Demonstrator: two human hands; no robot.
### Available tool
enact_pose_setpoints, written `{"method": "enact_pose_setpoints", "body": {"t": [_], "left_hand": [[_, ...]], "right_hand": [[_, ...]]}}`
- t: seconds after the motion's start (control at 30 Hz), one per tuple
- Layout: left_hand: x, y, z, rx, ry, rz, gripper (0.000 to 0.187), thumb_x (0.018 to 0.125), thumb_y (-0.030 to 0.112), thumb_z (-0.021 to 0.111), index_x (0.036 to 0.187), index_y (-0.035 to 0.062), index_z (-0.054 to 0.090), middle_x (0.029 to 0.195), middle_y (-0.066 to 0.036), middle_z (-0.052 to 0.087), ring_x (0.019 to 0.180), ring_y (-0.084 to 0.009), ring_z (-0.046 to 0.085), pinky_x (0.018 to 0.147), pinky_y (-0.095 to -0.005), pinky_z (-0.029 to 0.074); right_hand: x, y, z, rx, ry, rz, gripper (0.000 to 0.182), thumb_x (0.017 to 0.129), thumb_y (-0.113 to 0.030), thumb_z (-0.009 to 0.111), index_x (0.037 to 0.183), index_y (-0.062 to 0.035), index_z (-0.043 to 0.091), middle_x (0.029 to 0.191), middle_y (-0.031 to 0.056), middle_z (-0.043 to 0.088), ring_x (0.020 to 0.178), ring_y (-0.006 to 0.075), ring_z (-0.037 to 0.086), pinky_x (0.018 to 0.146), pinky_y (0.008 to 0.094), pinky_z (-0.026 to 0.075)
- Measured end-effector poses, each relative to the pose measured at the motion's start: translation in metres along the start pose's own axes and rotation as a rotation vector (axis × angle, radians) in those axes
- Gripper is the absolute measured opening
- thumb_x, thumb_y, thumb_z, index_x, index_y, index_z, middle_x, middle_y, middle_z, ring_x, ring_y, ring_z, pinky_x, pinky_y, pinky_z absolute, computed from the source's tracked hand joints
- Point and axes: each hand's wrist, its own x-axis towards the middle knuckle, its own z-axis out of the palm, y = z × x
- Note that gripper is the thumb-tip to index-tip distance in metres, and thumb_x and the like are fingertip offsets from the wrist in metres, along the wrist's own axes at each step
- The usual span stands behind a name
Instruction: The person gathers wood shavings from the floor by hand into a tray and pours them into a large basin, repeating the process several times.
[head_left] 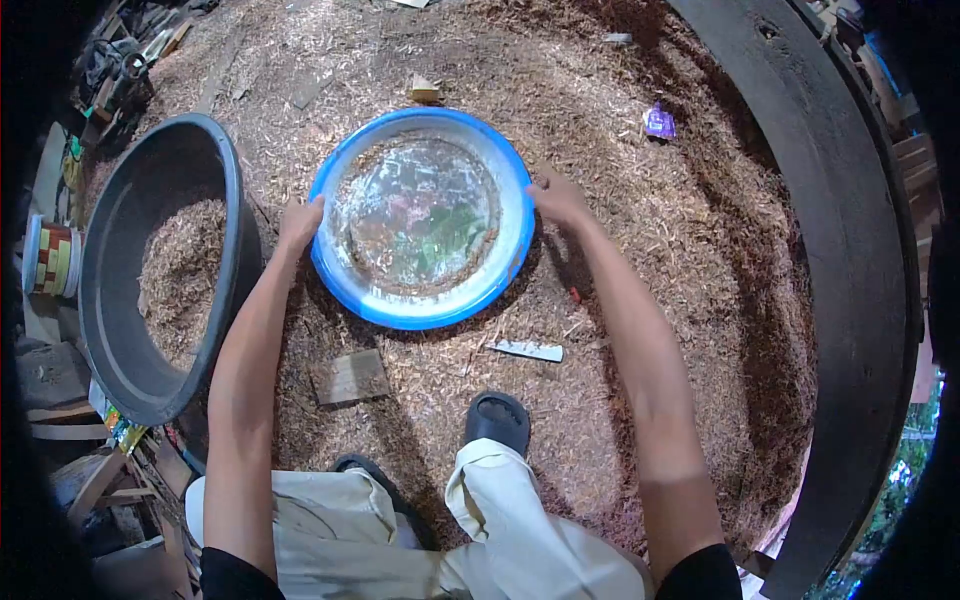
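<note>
A round basin (420, 315) with a blue rim and a worn whitish inside is held between my two hands, over ground covered in wood shavings. A ring of shavings clings around its patterned bottom. My left hand (300, 220) grips the rim on the left side, thumb on top and fingers hidden beneath. On the opposite side my right hand (558, 198) grips the rim in the same way. Left of my left forearm stands a large dark tub (100, 330), tilted in view, with a heap of wood shavings (185, 275) inside.
Wood scraps lie jumbled at the far left beside a striped round container (52, 258). A flat wood piece (352, 378) and a pale strip (527, 350) lie near my feet. A purple wrapper (660, 122) is at upper right. A thick dark beam (850, 250) borders the right side.
</note>
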Motion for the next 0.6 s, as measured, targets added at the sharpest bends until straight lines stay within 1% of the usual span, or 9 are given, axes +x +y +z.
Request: {"method": "enact_pose_setpoints", "body": {"t": [0.13,0.2,0.23,0.3,0.33,0.4,0.43,0.53,0.6], "left_hand": [[-0.018,0.030,0.006,0.195,0.157,0.243,0.087,0.087,0.056,0.059,0.145,-0.0047,0.035,0.142,-0.032,0.044,0.131,-0.0442,0.044,0.111,-0.0472,0.033],[-0.034,0.056,0.010,0.405,0.286,0.586,0.083,0.089,0.056,0.058,0.148,0.0021,0.035,0.150,-0.029,0.034,0.139,-0.0413,0.034,0.116,-0.0524,0.024],[-0.042,0.070,0.012,0.402,0.282,0.591,0.083,0.089,0.056,0.058,0.148,0.0021,0.035,0.150,-0.029,0.034,0.139,-0.0413,0.034,0.116,-0.0524,0.024],[-0.055,0.103,0.021,0.471,0.158,0.827,0.081,0.089,0.055,0.058,0.149,0.0058,0.035,0.153,-0.025,0.031,0.143,-0.0394,0.028,0.118,-0.0556,0.018],[-0.061,0.118,0.031,0.469,0.148,0.843,0.081,0.089,0.055,0.058,0.149,0.0058,0.035,0.153,-0.025,0.031,0.143,-0.0394,0.028,0.118,-0.0556,0.018],[-0.076,0.149,0.054,0.641,0.066,1.033,0.081,0.087,0.053,0.061,0.148,0.0061,0.035,0.153,-0.022,0.033,0.144,-0.0391,0.027,0.118,-0.0566,0.018],[-0.084,0.163,0.071,0.677,0.051,1.087,0.080,0.087,0.053,0.060,0.148,0.0068,0.036,0.153,-0.021,0.034,0.143,-0.0405,0.027,0.118,-0.0578,0.017],[-0.132,0.210,0.131,0.540,-0.022,1.044,0.080,0.087,0.055,0.059,0.149,0.0089,0.035,0.153,-0.020,0.034,0.143,-0.0417,0.027,0.117,-0.0618,0.016],[-0.169,0.233,0.166,0.497,-0.082,1.127,0.081,0.088,0.057,0.057,0.150,0.0101,0.034,0.153,-0.020,0.034,0.143,-0.0422,0.027,0.116,-0.0632,0.015]], "right_hand": [[-0.017,0.045,-0.032,0.003,0.253,-0.106,0.088,0.090,-0.053,0.056,0.153,-0.0012,0.022,0.149,0.0296,0.035,0.141,0.0418,0.033,0.115,0.0456,0.030],[-0.046,0.072,-0.044,-0.308,0.437,0.049,0.084,0.094,-0.055,0.050,0.155,-0.0072,0.020,0.153,0.0285,0.028,0.142,0.0451,0.028,0.117,0.0500,0.025],[-0.056,0.092,-0.051,-0.309,0.440,0.055,0.084,0.094,-0.055,0.050,0.155,-0.0072,0.020,0.153,0.0285,0.028,0.142,0.0451,0.028,0.117,0.0500,0.025],[-0.079,0.135,-0.058,-0.311,0.465,0.069,0.080,0.095,-0.057,0.047,0.156,-0.0145,0.018,0.156,0.0278,0.021,0.144,0.0460,0.022,0.117,0.0539,0.022],[-0.098,0.143,-0.058,-0.309,0.471,0.086,0.080,0.095,-0.057,0.047,0.156,-0.0145,0.018,0.156,0.0278,0.021,0.144,0.0460,0.022,0.117,0.0539,0.022],[-0.141,0.157,-0.059,-0.537,0.277,0.169,0.075,0.095,-0.057,0.044,0.156,-0.0200,0.020,0.158,0.0233,0.021,0.145,0.0432,0.020,0.118,0.0524,0.021],[-0.159,0.169,-0.048,-0.550,0.212,0.118,0.074,0.096,-0.056,0.044,0.156,-0.0202,0.020,0.160,0.0200,0.019,0.146,0.0426,0.019,0.117,0.0552,0.021],[-0.217,0.187,-0.012,-0.583,0.135,0.118,0.073,0.096,-0.054,0.045,0.156,-0.0209,0.021,0.163,0.0114,0.012,0.147,0.0413,0.018,0.114,0.0644,0.021],[-0.256,0.181,-0.011,-0.524,0.190,0.232,0.073,0.096,-0.054,0.045,0.156,-0.0209,0.020,0.163,0.0129,0.011,0.147,0.0413,0.018,0.113,0.0663,0.020]]}}
